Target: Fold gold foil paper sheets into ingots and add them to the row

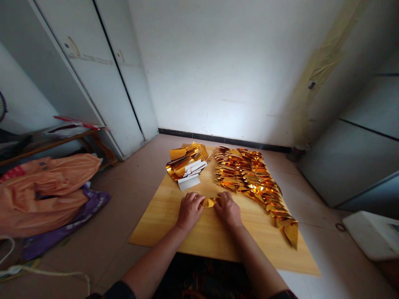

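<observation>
The left hand (190,211) and right hand (230,209) pinch opposite ends of a small gold foil piece (210,202), low over the middle of the desk (162,222). Just beyond the left hand lies a loose pile of foil sheets (178,154), some white side up. Overlapping rows of folded foil (238,171) spread along the right side. Farther out stands a white wall (218,74).

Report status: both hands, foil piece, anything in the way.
Left hand and right hand holding opposite ends of gold foil piece. Piece over wooden board. Nothing visibly blocking; loose foil sheets beyond left hand, folded foil pieces to the right.
</observation>
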Available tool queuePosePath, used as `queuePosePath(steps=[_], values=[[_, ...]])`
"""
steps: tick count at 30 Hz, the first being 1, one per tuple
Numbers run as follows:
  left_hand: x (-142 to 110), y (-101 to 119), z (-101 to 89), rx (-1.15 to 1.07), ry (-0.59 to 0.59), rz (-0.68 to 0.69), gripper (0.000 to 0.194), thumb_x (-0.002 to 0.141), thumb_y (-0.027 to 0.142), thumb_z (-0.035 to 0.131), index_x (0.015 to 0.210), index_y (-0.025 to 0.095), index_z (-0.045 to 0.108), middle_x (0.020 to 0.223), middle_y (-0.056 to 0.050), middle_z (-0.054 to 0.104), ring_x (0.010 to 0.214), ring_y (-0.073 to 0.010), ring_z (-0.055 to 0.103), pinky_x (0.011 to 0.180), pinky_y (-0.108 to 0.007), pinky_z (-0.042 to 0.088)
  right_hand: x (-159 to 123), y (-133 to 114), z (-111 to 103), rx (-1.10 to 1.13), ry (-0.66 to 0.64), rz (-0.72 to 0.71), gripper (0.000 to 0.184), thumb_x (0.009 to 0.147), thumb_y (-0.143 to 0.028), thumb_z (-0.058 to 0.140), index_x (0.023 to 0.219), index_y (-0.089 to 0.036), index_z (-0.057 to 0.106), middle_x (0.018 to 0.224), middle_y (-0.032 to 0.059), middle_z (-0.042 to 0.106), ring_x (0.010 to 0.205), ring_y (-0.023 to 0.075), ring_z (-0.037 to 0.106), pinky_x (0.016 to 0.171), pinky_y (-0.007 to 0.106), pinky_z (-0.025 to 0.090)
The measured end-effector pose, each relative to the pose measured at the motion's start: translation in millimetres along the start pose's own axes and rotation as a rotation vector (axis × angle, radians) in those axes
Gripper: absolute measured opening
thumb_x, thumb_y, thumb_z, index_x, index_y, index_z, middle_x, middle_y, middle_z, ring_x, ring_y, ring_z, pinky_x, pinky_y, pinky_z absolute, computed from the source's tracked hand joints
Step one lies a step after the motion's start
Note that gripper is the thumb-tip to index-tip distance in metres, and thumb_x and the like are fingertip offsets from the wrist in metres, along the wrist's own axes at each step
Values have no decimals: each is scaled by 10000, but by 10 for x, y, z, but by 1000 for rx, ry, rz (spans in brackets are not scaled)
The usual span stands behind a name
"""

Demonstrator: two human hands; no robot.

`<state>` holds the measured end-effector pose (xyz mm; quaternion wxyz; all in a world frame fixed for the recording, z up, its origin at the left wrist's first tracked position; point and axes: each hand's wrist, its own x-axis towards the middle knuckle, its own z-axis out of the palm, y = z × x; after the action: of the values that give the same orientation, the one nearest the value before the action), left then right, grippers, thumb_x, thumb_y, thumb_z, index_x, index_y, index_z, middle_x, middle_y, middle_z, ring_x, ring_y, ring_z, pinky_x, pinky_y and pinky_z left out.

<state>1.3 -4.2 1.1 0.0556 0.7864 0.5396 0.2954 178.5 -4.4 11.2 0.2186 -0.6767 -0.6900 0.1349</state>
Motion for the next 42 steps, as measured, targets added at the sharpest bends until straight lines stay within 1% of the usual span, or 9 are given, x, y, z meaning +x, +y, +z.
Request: queuePosePath(steps=[5, 9, 15, 18, 23, 28, 32, 37, 42], values=[[-14, 38, -33, 33, -41, 32, 112, 790, 140, 587, 812, 224, 658, 901, -34, 611, 915, -198, 513, 779, -339, 378, -7, -37, 34, -31, 5, 4, 235, 833, -243, 511, 1062, -247, 563, 1112, 14, 555, 769, 104, 585, 587, 205, 359], [-37, 63, -48, 102, -84, 111, 133, 831, 149, 544, 763, 208, 642, 810, -36, 620, 860, -203, 512, 743, -349, 348, -43, -58, 57, -23, 64, -43, 371, 807, -160, 502, 1166, -250, 521, 1175, 34, 519, 901, 131, 559, 651, 211, 385], [-166, 111, -102, 176, -112, 161, 194, 879, 157, 463, 877, 204, 650, 853, -64, 617, 881, -209, 529, 761, -363, 344, -42, -197, 76, -73, -45, -171, 67, 822, -243, 571, 842, -235, 634, 905, 24, 598, 912, 166, 523, 748, 249, 349], [-240, 126, -135, 187, -124, 150, 201, 872, 149, 470, 946, 210, 647, 872, -60, 629, 890, -214, 538, 778, -376, 343, -14, -259, 74, -109, -80, -129, 67, 803, -289, 609, 828, -232, 634, 918, 25, 606, 918, 175, 527, 714, 252, 327], [-280, 120, -197, 129, -122, 136, 208, 836, 143, 514, 965, 228, 652, 941, -50, 655, 916, -211, 546, 797, -384, 344, 43, -285, 31, -129, -134, -37, 52, 785, -216, 588, 806, -228, 634, 908, 22, 611, 886, 162, 544, 674, 240, 315], [-286, 102, -218, 83, -126, 77, 215, 804, 148, 549, 954, 244, 669, 1014, -45, 674, 937, -217, 544, 805, -395, 357, 121, -176, -26, -114, -152, 59, 127, 794, -171, 537, 801, -227, 650, 876, 23, 626, 833, 150, 565, 655, 231, 325], [-305, 67, -170, 28, -121, 58, 253, 780, 120, 554, 967, 246, 669, 1062, -38, 668, 969, -220, 547, 838, -411, 380, 166, -35, -36, -87, -98, 92, 174, 803, -129, 498, 848, -216, 642, 881, 27, 624, 803, 138, 569, 645, 219, 344], [-307, -3, -110, -41, -59, 65, 302, 757, 98, 546, 996, 243, 659, 1135, -49, 625, 1035, -224, 543, 887, -403, 415, 142, 38, 17, 12, -11, -68, 296, 766, -126, 554, 1034, -237, 608, 1018, 33, 590, 922, 155, 554, 723, 216, 386], [-184, -68, -91, -85, 59, -67, 398, 738, 117, 594, 1122, 221, 585, 1116, -65, 594, 1047, -221, 542, 896, -373, 454, 128, 50, 62, 75, 5, -195, 152, 789, -131, 527, 865, -211, 631, 942, 40, 590, 931, 170, 524, 783, 233, 389]])
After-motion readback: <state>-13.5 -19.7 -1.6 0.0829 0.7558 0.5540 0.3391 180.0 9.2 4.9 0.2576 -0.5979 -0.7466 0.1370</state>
